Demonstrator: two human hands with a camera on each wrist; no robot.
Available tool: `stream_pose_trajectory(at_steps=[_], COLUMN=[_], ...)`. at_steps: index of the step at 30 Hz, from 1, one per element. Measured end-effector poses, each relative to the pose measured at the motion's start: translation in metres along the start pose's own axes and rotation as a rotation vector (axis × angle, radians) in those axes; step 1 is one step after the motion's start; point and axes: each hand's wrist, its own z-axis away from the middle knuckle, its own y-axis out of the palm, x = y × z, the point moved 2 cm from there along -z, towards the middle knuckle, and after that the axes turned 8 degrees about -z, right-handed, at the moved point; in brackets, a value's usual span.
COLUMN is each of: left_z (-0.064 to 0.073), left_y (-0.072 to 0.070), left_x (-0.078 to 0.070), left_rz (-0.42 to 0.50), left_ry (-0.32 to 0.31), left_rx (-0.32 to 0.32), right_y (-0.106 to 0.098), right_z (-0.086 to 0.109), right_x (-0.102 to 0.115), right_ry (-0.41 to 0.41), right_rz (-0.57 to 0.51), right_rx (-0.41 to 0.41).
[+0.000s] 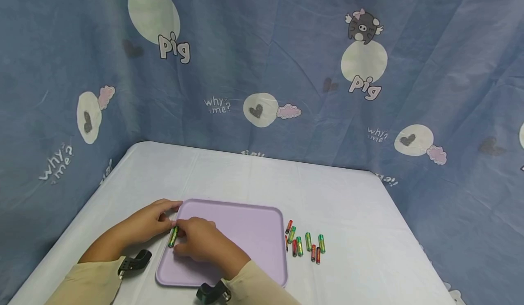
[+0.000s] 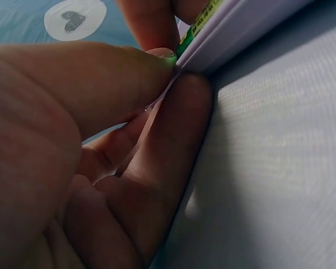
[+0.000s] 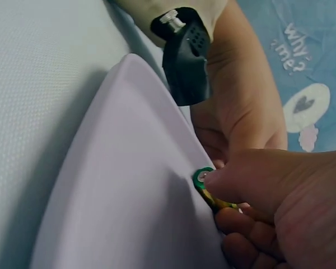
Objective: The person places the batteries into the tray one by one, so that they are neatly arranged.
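A lilac tray (image 1: pixel 245 237) lies on the white-covered table. Along the inside of its left rim is a green and gold battery (image 1: pixel 173 237), which my right hand (image 1: pixel 200 239) holds between thumb and fingers. The battery's flat end (image 3: pixel 203 176) shows beside the right thumb in the right wrist view. At the tray's upper left rim, my left hand (image 1: pixel 145 221) pinches the edge. In the left wrist view its thumb is on the inner side, right at the battery's tip (image 2: pixel 185 43), with a finger against the outer wall.
Right of the tray lie several green batteries (image 1: pixel 308 241) and several red batteries (image 1: pixel 313 253), loosely grouped. A blue printed curtain (image 1: pixel 270 59) hangs behind and beside the white table (image 1: pixel 348 205). Each wrist wears a black camera mount (image 1: pixel 137 260).
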Motion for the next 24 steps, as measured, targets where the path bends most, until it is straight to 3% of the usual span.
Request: stream_pose_trajectory(at_steps=[10, 15, 24], left_z=[0.0, -0.002, -0.003], left_y=[0.0, 0.004, 0.003], left_x=[-0.002, -0.002, -0.002], left_rz=[-0.009, -0.001, -0.015], left_ry=[-0.011, 0.001, -0.068], left_rx=[-0.005, -0.004, 0.03], right_y=[-0.009, -0.025, -0.058], right_z=[0.012, 0.024, 0.052], right_x=[-0.005, -0.024, -0.065], right_ry=[-0.016, -0.039, 0.002], right_rz=[0.024, -0.069, -0.253], right_rx=[0.006, -0.078, -0.198])
